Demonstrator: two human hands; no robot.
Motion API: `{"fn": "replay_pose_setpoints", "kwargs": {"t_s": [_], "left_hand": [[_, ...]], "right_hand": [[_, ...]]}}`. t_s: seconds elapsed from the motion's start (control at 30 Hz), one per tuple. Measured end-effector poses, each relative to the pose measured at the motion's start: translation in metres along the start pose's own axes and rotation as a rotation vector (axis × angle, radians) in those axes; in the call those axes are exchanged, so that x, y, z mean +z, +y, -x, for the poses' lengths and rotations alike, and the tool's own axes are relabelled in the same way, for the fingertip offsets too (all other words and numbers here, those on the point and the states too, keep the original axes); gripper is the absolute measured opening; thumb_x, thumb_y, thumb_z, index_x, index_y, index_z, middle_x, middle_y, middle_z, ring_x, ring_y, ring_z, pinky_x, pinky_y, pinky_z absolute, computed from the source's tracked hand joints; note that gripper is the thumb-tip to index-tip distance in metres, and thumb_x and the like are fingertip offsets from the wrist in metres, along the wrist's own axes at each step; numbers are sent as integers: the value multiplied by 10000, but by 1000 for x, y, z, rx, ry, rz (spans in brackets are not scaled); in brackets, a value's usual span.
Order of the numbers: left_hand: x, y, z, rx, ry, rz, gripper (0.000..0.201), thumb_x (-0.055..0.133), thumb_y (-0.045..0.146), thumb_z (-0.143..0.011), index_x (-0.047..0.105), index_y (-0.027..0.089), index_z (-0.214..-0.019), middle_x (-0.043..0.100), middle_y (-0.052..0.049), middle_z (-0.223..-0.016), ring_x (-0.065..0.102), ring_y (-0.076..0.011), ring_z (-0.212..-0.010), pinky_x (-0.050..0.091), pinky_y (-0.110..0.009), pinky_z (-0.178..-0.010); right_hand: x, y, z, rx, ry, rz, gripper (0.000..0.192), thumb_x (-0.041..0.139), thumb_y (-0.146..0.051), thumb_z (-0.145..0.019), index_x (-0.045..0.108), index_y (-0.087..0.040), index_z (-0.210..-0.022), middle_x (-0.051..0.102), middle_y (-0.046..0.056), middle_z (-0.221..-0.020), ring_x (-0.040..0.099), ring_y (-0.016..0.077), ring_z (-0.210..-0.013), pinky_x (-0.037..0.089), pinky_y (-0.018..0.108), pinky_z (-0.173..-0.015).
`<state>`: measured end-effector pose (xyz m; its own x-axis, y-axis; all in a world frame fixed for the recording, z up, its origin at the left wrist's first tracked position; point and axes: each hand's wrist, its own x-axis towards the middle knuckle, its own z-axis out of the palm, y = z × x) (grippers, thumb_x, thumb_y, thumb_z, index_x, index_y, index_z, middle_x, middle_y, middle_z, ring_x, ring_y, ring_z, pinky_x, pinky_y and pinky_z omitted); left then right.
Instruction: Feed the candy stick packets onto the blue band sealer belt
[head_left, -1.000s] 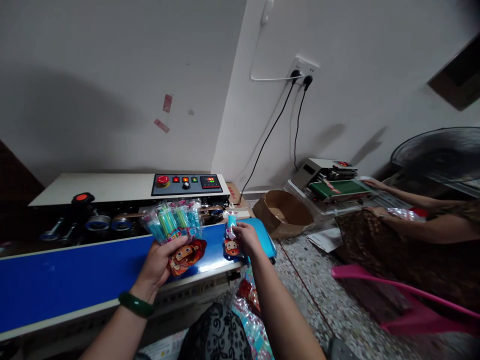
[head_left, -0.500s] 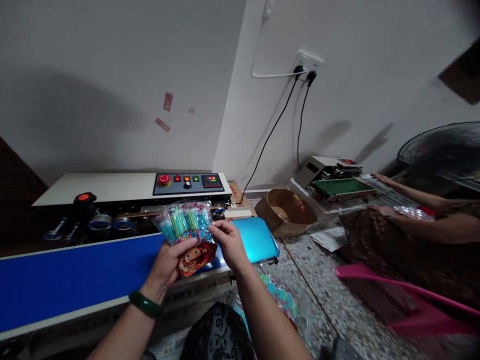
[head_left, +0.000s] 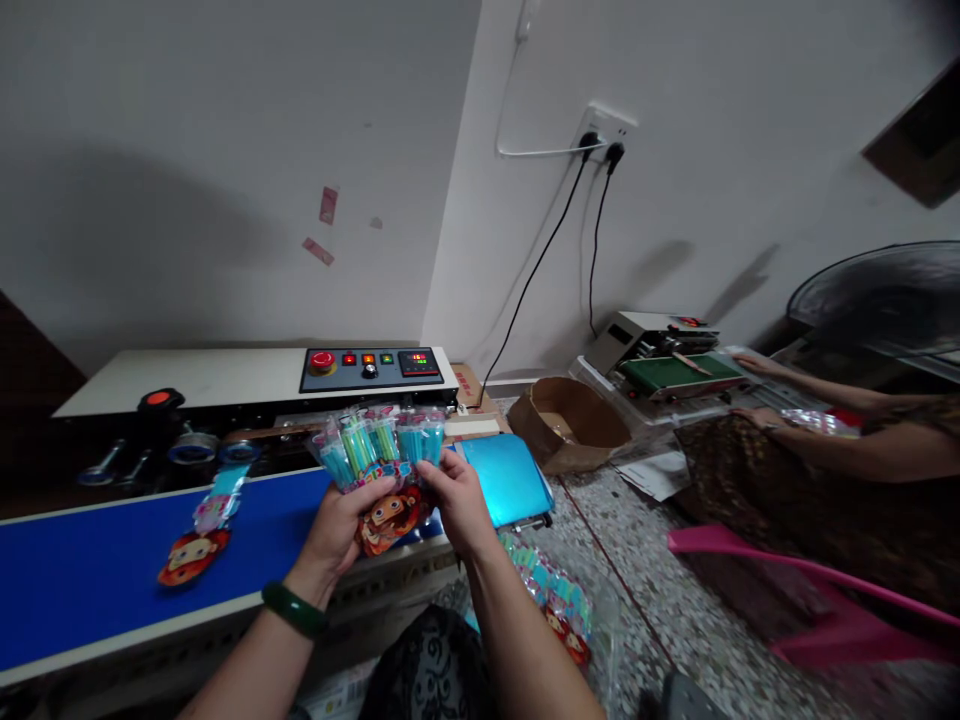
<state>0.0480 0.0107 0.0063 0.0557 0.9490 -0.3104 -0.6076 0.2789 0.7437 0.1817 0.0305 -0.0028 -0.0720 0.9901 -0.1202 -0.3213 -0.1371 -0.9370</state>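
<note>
Several clear packets (head_left: 367,440) with blue and green sticks inside are fanned out before me, their lower ends printed with a red-haired cartoon face. My left hand (head_left: 334,530) is closed around the lower left of the bunch, thumb across the front. With thumb and fingers, my right hand (head_left: 463,500) pinches the right side of the same bunch. Both hands are above the near side of a blue conveyor belt (head_left: 97,565). A single similar packet (head_left: 195,550) lies on that belt to the left, its top end by the machine's rollers.
A sealing machine (head_left: 225,375) with a lit control panel runs behind the belt. A blue sheet (head_left: 510,480) covers its right end. More packets (head_left: 559,600) lie below my right forearm. A cardboard box (head_left: 566,425), a pink chair (head_left: 795,590) and a co-worker's hand (head_left: 757,365) at a green belt are at right.
A packet has come into sight on the blue belt at left. My right hand has shifted slightly, and the packets at the right of the bunch are spread wider. A thin item appears on the green belt.
</note>
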Motion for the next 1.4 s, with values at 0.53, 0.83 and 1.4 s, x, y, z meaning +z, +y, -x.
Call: {"fn": "replay_pose_setpoints", "kwargs": {"t_s": [0.53,0.83,1.4], "left_hand": [[-6,15,-1,-14,141,86,157,722,114,-526,653,99,-666,691,-58,-630,644,-206,-562,551,-298,-538],[-12,13,-2,-10,124,68,243,739,133,-509,654,97,-735,699,-68,-691,649,-214,-607,540,-340,-636],[-5,5,-3,42,129,17,261,739,148,-515,663,98,-760,701,-74,-732,652,-222,-635,532,-348,-664]], "right_hand": [[-70,1,-26,39,302,16,234,650,-254,-562,508,-186,-736,596,-38,-562,564,130,-485,449,245,-515],[-64,6,-57,167,220,213,189,693,-213,-478,559,-153,-596,580,-6,-517,524,122,-444,420,251,-476],[-17,13,-13,-93,220,-19,247,626,-388,-640,556,-182,-755,576,-28,-626,530,111,-555,443,229,-553]]}}
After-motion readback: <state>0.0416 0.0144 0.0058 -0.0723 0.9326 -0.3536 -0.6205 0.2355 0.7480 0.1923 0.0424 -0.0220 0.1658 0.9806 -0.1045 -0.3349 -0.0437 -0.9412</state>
